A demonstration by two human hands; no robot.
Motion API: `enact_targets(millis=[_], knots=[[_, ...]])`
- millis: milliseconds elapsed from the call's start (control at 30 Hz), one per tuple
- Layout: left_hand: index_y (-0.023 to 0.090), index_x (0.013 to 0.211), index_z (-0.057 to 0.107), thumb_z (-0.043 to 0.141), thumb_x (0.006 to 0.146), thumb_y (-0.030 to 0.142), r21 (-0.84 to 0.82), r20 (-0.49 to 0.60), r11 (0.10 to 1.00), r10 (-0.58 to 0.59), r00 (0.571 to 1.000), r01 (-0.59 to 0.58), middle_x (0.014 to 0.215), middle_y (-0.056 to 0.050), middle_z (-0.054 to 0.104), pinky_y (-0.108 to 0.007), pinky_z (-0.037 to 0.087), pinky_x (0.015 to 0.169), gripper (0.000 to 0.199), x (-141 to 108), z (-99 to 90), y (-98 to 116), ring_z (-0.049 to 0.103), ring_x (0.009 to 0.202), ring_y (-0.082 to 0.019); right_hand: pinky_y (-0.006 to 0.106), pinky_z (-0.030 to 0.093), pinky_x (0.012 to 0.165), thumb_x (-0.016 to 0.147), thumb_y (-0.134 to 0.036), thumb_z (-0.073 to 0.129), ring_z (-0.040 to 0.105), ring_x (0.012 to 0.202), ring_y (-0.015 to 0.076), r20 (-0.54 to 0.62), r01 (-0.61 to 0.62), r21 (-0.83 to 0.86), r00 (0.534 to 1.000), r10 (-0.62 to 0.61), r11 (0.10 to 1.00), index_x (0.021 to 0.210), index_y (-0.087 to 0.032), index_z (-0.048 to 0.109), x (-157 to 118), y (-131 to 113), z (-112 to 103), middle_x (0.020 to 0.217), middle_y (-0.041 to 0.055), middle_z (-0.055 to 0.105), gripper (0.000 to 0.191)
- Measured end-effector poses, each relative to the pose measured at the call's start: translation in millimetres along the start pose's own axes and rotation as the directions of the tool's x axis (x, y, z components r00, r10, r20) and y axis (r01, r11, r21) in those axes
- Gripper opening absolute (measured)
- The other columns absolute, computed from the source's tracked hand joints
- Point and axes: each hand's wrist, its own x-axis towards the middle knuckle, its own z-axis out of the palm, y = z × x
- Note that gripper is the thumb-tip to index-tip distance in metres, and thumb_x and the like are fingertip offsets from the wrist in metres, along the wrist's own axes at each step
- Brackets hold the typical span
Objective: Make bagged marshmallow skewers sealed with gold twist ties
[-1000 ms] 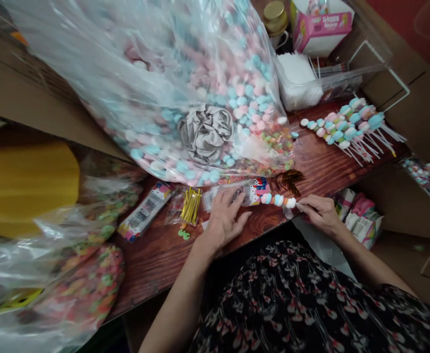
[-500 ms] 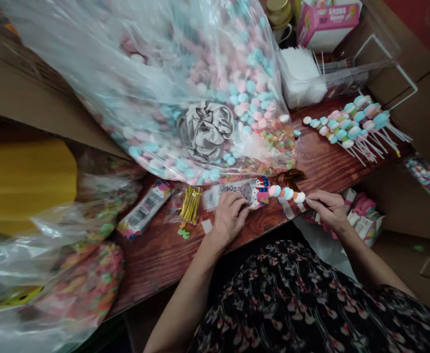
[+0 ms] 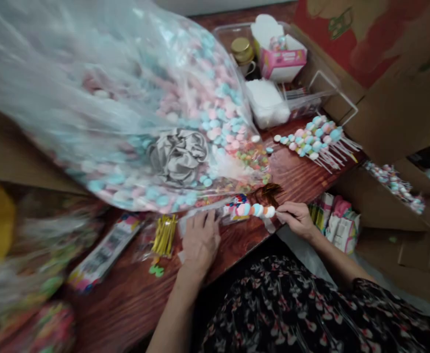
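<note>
My right hand (image 3: 298, 218) pinches the stick end of a marshmallow skewer (image 3: 256, 210) with pink, blue, orange and white pieces. The skewer points left, and its tip overlaps the colourful printed end of a clear plastic sleeve (image 3: 233, 208); I cannot tell whether it is inside. My left hand (image 3: 201, 239) lies flat on the sleeve's other part, fingers stretched out. Just left of that hand is a small bag of gold twist ties (image 3: 164, 235). Brown-gold ties (image 3: 268, 193) lie behind the skewer.
A huge clear bag of marshmallows (image 3: 215, 122), with a grey scrunchie (image 3: 180, 154) on it, fills the back. Finished skewers (image 3: 316, 137) are piled at right, by a plastic bin (image 3: 310, 105). Packed sleeves (image 3: 107, 252) and green gummies (image 3: 156, 270) lie left. Cardboard boxes (image 3: 387, 196) stand right.
The view has swung right, so everything sits further left. The skewer has moved leftward over the sleeve's printed end. My left hand's fingers have gone from curled to flat.
</note>
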Motion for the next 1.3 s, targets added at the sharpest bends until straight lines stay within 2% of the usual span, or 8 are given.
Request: enact_targets(millis=[67,200,300,500,667,933,1067,1300], knots=[[0.018,0.102,0.068,0.056,0.084,0.013,-0.026,-0.021,0.999,-0.024,0.999,0.023,0.102,-0.012,0.066,-0.040,0.044,0.083,0.022,1.5,2.8,-3.5,0.056,0.094,-0.026,0.021,0.044,0.058,0.088,-0.023,0.059,0.057,0.058,0.0092,-0.010,-0.012,0.003,1.000,0.012,1.000,0.081,-0.017,0.070,2.3,-0.7,-0.5,0.067,-0.0003,0.065,0.015],[0.020,0.076,0.069,0.060,0.086,0.020,-0.218,-0.091,0.969,-0.135,0.987,0.112,0.080,-0.005,0.067,-0.035,0.045,0.076,0.013,10.6,-0.4,-5.6,0.057,0.078,-0.020,0.022,0.043,0.056,0.089,-0.024,0.058,0.056,0.057,0.0094,-0.035,-0.020,-0.005,0.999,0.020,1.000,0.081,-0.017,0.070,0.5,-5.1,-0.9,0.065,-0.0006,0.062,0.016],[0.020,0.070,0.070,0.063,0.085,0.027,-0.347,-0.047,0.914,-0.243,0.969,0.212,0.071,-0.002,0.065,-0.033,0.045,0.074,0.017,16.5,-5.7,-5.9,0.057,0.073,-0.018,0.022,0.043,0.057,0.089,-0.025,0.059,0.056,0.058,0.0097,-0.001,0.000,-0.011,1.000,0.000,1.000,0.082,-0.018,0.071,-1.4,-8.7,-0.4,0.065,-0.0007,0.062,0.015],[0.020,0.084,0.073,0.060,0.087,0.024,-0.506,0.130,0.838,-0.162,0.978,0.206,0.083,-0.005,0.068,-0.029,0.048,0.071,0.015,14.7,-17.3,-13.5,0.061,0.078,-0.016,0.024,0.044,0.058,0.088,-0.022,0.061,0.057,0.059,0.0110,-0.011,0.078,-0.123,0.997,-0.080,0.989,0.086,-0.020,0.071,7.1,-8.8,1.3,0.067,-0.0005,0.062,0.010],[0.019,0.087,0.073,0.058,0.087,0.019,-0.565,0.098,0.809,-0.130,0.987,0.163,0.085,-0.005,0.066,-0.027,0.048,0.070,0.015,9.5,-19.5,-18.1,0.062,0.078,-0.015,0.024,0.043,0.056,0.088,-0.020,0.060,0.057,0.058,0.0112,0.049,0.180,-0.181,0.984,-0.174,0.967,0.088,-0.021,0.071,22.2,-16.0,5.7,0.065,-0.0003,0.062,0.010],[0.018,0.068,0.067,0.063,0.081,0.019,-0.600,0.098,0.771,-0.195,0.976,0.215,0.069,-0.001,0.060,-0.026,0.045,0.064,0.014,12.0,-16.4,-18.9,0.058,0.067,-0.013,0.023,0.042,0.056,0.088,-0.016,0.059,0.055,0.059,0.0103,0.125,0.304,-0.238,0.952,-0.281,0.923,0.094,-0.020,0.070,40.9,-31.1,-0.6,0.069,0.0007,0.062,0.013],[0.018,0.067,0.067,0.065,0.080,0.021,-0.616,0.138,0.746,-0.212,0.968,0.251,0.069,-0.001,0.060,-0.026,0.044,0.063,0.014,14.0,-17.9,-19.8,0.057,0.066,-0.013,0.024,0.043,0.060,0.087,-0.015,0.059,0.057,0.064,0.0118,0.198,0.410,-0.367,0.912,-0.360,0.835,0.098,-0.019,0.068,42.5,-29.4,-8.6,0.076,0.0032,0.067,0.015],[0.018,0.070,0.068,0.066,0.083,0.025,-0.585,0.155,0.774,-0.186,0.970,0.242,0.070,0.000,0.059,-0.025,0.043,0.063,0.015,14.6,-18.9,-20.6,0.056,0.066,-0.012,0.029,0.032,0.061,0.088,-0.016,0.053,0.052,0.066,0.0126,0.393,0.589,-0.599,0.806,-0.441,0.543,0.092,-0.021,0.069,49.1,-41.1,-16.4,0.070,0.0020,0.064,0.018]])
